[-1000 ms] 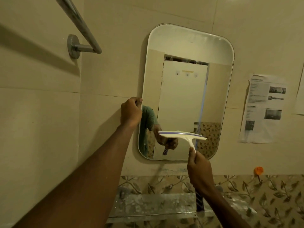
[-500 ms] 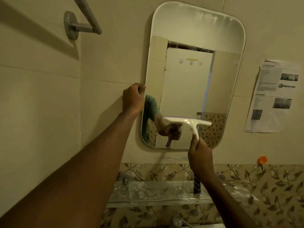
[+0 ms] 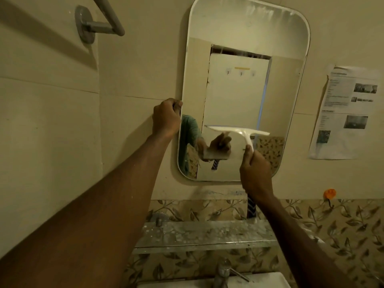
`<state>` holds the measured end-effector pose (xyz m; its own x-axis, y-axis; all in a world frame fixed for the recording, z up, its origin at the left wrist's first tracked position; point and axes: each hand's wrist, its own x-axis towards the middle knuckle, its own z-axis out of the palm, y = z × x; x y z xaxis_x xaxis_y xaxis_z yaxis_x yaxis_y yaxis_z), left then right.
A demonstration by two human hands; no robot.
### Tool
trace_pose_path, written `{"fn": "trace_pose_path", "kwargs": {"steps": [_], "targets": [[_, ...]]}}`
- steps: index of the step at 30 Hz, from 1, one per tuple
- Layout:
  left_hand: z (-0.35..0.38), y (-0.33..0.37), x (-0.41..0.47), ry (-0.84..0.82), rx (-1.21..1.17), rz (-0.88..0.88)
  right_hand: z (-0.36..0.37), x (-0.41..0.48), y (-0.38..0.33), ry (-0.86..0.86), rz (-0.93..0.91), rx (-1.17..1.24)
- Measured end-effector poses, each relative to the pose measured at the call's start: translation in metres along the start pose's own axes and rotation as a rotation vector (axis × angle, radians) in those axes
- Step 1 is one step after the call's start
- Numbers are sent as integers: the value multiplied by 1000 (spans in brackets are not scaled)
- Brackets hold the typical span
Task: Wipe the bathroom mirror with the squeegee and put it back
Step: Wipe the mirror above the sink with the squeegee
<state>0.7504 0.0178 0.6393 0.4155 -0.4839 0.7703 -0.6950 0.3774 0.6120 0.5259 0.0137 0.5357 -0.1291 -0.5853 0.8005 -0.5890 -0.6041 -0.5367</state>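
Observation:
A tall mirror (image 3: 236, 34) with rounded corners hangs on the beige tiled wall. My left hand (image 3: 166, 118) grips the mirror's left edge at about mid height. My right hand (image 3: 256, 173) is closed on the handle of a white squeegee (image 3: 239, 130). Its blade lies roughly level against the lower part of the glass, right of centre. The mirror reflects both hands and a pale door.
A dusty glass shelf (image 3: 197, 235) runs below the mirror, with a dark striped object (image 3: 251, 208) standing on it. A tap (image 3: 223, 273) and sink rim sit at the bottom. A towel rail (image 3: 99, 19) is upper left, a printed sheet (image 3: 347, 113) right, an orange hook (image 3: 330, 194) below it.
The view has tilted down, so the mirror sits higher in frame and the tap shows. The squeegee blade has moved slightly up the glass. My left hand stays on the mirror's edge.

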Motion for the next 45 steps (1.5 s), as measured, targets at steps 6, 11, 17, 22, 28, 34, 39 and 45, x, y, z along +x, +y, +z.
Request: {"fn": "trace_pose_path", "kwargs": {"steps": [6,11,17,22,28,34,39,45], "targets": [[-2,2,0,-32,-40,-35,16,-71,38,-83,96,-5],[-5,6,-2,-35,-50,-53,5,-62,29,-106,121,24],[-5,8,-3,-42,-91,-98,-3,-9,7,-51,5,11],[-4,5,-2,-35,-99,-89,15,-72,39,-142,78,-2],[-7,8,-3,-47,-93,-88,10,-88,41,-179,120,-60],[-7,10,-4,-49,-91,-89,-3,-26,4,-26,3,56],[-6,7,-3,-51,-94,-84,17,-73,33,-138,101,64],[-7,8,-3,-45,-85,-79,16,-116,62,-235,226,-45]]}}
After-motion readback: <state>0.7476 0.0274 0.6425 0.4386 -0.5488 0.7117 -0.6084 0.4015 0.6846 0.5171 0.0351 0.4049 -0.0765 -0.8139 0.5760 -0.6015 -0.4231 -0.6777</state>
